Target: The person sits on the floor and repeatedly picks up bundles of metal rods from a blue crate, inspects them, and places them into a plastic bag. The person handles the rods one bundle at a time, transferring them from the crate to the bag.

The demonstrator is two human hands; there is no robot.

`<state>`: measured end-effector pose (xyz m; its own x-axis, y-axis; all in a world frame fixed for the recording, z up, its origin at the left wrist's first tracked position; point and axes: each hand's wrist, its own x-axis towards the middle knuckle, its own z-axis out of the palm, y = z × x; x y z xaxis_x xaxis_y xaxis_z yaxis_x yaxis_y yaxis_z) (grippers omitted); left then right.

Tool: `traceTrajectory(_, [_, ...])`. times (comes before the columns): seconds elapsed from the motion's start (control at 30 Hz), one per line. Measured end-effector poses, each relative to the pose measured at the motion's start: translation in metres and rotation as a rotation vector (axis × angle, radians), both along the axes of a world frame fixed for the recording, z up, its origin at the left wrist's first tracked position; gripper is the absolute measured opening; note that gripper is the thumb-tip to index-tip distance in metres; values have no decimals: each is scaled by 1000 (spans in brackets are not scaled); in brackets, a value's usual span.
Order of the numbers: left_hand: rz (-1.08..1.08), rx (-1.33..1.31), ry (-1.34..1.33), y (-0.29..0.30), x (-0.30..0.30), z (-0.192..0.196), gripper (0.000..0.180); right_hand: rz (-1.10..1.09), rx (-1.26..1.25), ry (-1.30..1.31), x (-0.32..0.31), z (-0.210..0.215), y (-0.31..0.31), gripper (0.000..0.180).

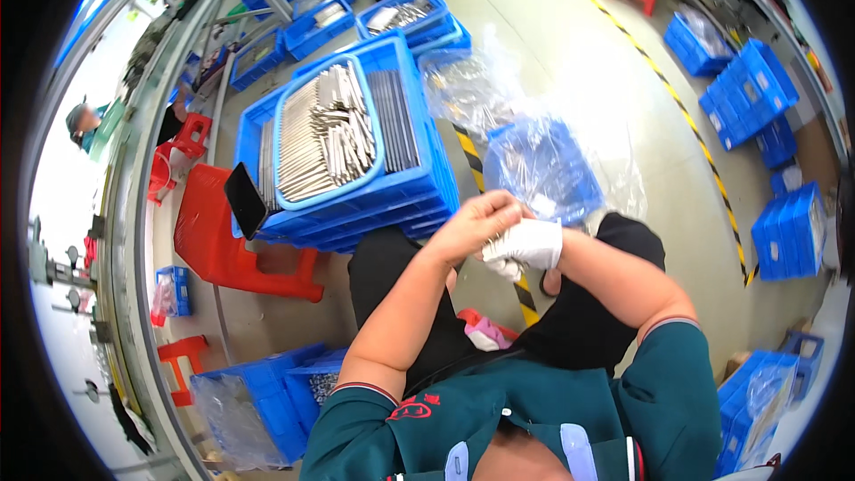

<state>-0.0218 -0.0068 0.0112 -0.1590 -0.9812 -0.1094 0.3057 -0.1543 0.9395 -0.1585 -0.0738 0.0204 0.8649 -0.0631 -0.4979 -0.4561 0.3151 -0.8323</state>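
My left hand [481, 221], bare, is closed, its fingertips pressed together against the top of the white glove on the other hand. My right hand [527, 247] wears that white glove, and its fingers are curled in. The two hands meet over my lap; whatever is between their fingers is hidden or too small to make out. Just left of them stands a stack of blue crates. On it rests a light-blue tray [381, 156] packed with rows of thin silvery metal strips [312, 147]. Dark strips [392, 120] stand in the crate beside the tray.
A black phone-like slab [245, 200] leans at the crate's left corner. Ahead, clear plastic covers a blue bin [543, 169]. A red stool [214, 232] stands left, blue crates [788, 232] right. Another person [85, 123] is at the far left.
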Motion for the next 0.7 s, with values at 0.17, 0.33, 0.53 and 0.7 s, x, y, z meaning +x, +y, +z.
traceTrajectory(0.17, [272,62,393,-13,4,-3,28,-137,421,-111,7,-1,-10,12])
traceTrajectory(0.33, [543,314,884,-20,-3,-38,30,-664,133,-428,32,15,-13,11])
traceTrajectory(0.53, [603,220,1091,-29,-24,-8,35,-882,-163,-600,51,22,2,14])
traceTrajectory(0.7, [609,382,979,-28,-23,-22,34,-895,-214,-541,60,19,-1,14])
